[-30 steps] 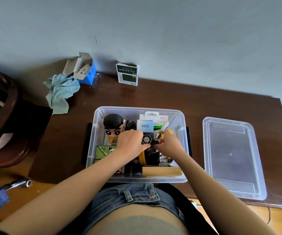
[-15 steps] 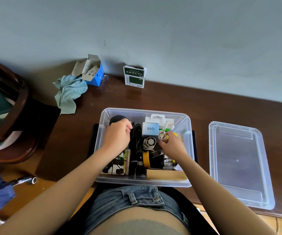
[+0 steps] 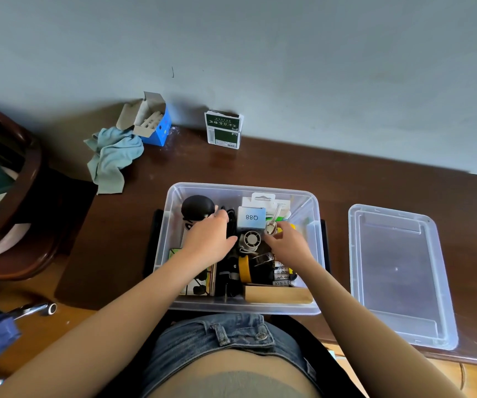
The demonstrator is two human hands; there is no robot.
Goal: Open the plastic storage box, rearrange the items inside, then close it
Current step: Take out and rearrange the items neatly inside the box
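Dark wood table [image 3: 303, 173] against grey wall [image 3: 289, 67]; open box [image 3: 171, 225], lid [image 3: 398, 277] beside. Left hand [image 3: 207, 239] grip unclear; right hand [image 3: 287, 244] pinches white piece [image 3: 270, 227].

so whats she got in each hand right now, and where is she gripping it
The right hand pinches a small beige oval item by its lower end. The left hand rests on the black-haired figurine; whether it grips cannot be told.
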